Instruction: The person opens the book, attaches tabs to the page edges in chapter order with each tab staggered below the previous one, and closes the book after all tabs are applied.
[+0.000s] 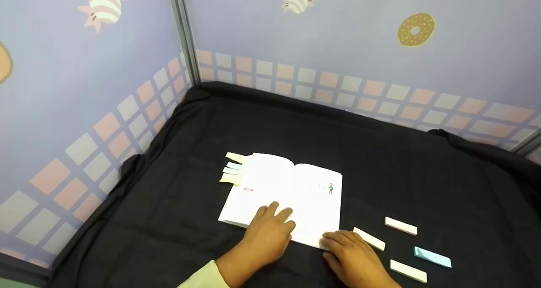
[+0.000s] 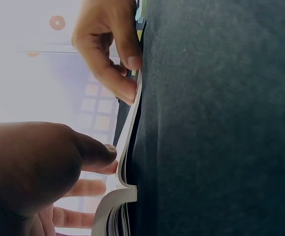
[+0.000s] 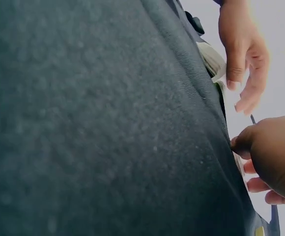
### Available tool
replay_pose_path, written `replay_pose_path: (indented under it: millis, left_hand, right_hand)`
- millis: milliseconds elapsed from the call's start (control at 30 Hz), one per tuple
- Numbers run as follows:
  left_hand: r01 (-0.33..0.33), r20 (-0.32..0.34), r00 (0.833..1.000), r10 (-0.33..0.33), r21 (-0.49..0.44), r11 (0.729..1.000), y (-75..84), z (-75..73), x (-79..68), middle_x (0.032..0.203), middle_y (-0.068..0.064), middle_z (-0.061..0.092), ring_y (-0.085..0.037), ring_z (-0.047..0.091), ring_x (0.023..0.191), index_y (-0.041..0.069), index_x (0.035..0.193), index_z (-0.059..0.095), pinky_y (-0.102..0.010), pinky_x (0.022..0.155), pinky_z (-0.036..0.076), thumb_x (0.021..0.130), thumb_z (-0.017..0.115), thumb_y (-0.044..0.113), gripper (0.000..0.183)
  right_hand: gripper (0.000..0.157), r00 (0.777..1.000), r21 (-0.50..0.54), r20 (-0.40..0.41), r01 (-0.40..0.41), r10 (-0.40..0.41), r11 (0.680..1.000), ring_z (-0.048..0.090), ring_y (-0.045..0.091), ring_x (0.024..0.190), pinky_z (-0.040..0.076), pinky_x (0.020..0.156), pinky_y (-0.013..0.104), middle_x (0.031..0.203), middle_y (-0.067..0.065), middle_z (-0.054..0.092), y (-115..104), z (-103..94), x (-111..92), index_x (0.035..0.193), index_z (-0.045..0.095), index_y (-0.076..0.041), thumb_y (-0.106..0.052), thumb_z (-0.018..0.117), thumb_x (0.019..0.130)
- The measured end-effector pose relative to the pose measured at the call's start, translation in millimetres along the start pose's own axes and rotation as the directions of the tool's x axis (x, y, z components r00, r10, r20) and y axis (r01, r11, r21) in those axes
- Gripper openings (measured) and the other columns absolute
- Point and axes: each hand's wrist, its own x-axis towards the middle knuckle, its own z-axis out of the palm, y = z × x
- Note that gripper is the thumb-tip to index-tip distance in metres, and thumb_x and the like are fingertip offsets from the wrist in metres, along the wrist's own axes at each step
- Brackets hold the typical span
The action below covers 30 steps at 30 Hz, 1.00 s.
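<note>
An open book point(image 1: 312, 212) with white pages lies on black cloth, its right page showing a small printed figure. Over its lower middle is my left hand point(image 1: 270, 233), fingers spread and touching the page. My right hand point(image 1: 353, 254) rests at the lower right corner, fingertips on the page. In the left wrist view the right hand point(image 2: 105, 39) has thumb and forefinger apart at the book's edge. Paper index tabs point(image 1: 231, 169), yellow and pale, stick out from the book's left side. Beside the right hand lies a pale sticky-note pad point(image 1: 370, 239).
More narrow sticky-note pads lie right of the book: a pinkish-white pad point(image 1: 400, 226), a blue pad point(image 1: 432, 257) and a pale yellow pad point(image 1: 408, 271). Black cloth point(image 1: 401, 161) covers the table. Patterned wall panels point(image 1: 338, 39) stand behind and on the left.
</note>
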Motion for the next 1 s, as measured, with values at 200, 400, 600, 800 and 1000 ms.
replay_pose_path:
  millis: [200, 400, 600, 800, 1000]
  left_hand:
    - [-0.006, 0.014, 1.0, 0.006, 0.0, 1.0, -1.4, 2.6, -1.4, 0.123, 0.003, 0.059, -0.031, 0.046, 0.117, 0.022, 0.096, 0.066, -0.045, 0.087, 0.039, 0.08, 0.068, 0.031, 0.018]
    - [-0.022, -0.017, 1.0, 0.022, 0.009, 1.0, -2.0, 3.9, -0.2, 0.119, 0.004, 0.06, -0.029, 0.047, 0.111, 0.023, 0.091, 0.065, -0.043, 0.083, 0.039, 0.078, 0.069, 0.031, 0.015]
    - [-0.023, -0.024, 0.999, 0.024, 0.01, 1.0, -2.4, 5.5, 0.0, 0.117, 0.004, 0.06, -0.03, 0.047, 0.111, 0.023, 0.089, 0.066, -0.044, 0.082, 0.039, 0.078, 0.069, 0.03, 0.014]
    - [-0.019, -0.036, 0.999, 0.019, 0.0, 1.0, -3.3, 6.2, -0.2, 0.115, 0.004, 0.061, -0.029, 0.048, 0.111, 0.023, 0.087, 0.065, -0.043, 0.081, 0.039, 0.078, 0.069, 0.03, 0.012]
    - [-0.014, -0.035, 0.999, 0.013, -0.027, 1.0, -3.9, 5.4, -1.6, 0.117, 0.004, 0.061, -0.029, 0.048, 0.11, 0.023, 0.088, 0.066, -0.044, 0.083, 0.039, 0.078, 0.07, 0.029, 0.012]
  right_hand:
    - [0.025, 0.978, -0.007, -0.192, -0.08, 0.077, 0.997, 0.06, 0.017, 0.092, 0.043, 0.082, 0.039, 0.097, -0.007, 0.066, 30.5, -21.3, -23.5, 0.099, 0.07, -0.017, -0.017, 0.073, 0.074]
    - [0.024, 0.915, -0.076, -0.258, -0.34, 0.311, 0.937, 0.061, 0.032, 0.083, 0.045, 0.071, 0.049, 0.091, 0.005, 0.067, 81.4, -54.5, -66.5, 0.096, 0.07, -0.011, -0.006, 0.07, 0.073]
    - [0.021, 0.779, -0.124, -0.071, -0.627, 0.623, 0.769, 0.056, 0.042, 0.087, 0.042, 0.071, 0.057, 0.097, 0.015, 0.065, 106.7, -68.9, -98.2, 0.101, 0.07, -0.008, -0.011, 0.07, 0.08]
    - [0.016, 0.77, -0.122, -0.105, -0.637, 0.629, 0.761, 0.056, 0.045, 0.083, 0.042, 0.071, 0.057, 0.092, 0.019, 0.065, 108.8, -60.3, -108.9, 0.093, 0.071, -0.002, -0.014, 0.069, 0.082]
    - [0.012, 0.736, -0.119, -0.219, -0.671, 0.64, 0.732, 0.058, 0.042, 0.08, 0.046, 0.07, 0.052, 0.086, 0.021, 0.064, 97.9, -56.9, -114.7, 0.086, 0.069, 0.005, -0.004, 0.07, 0.078]
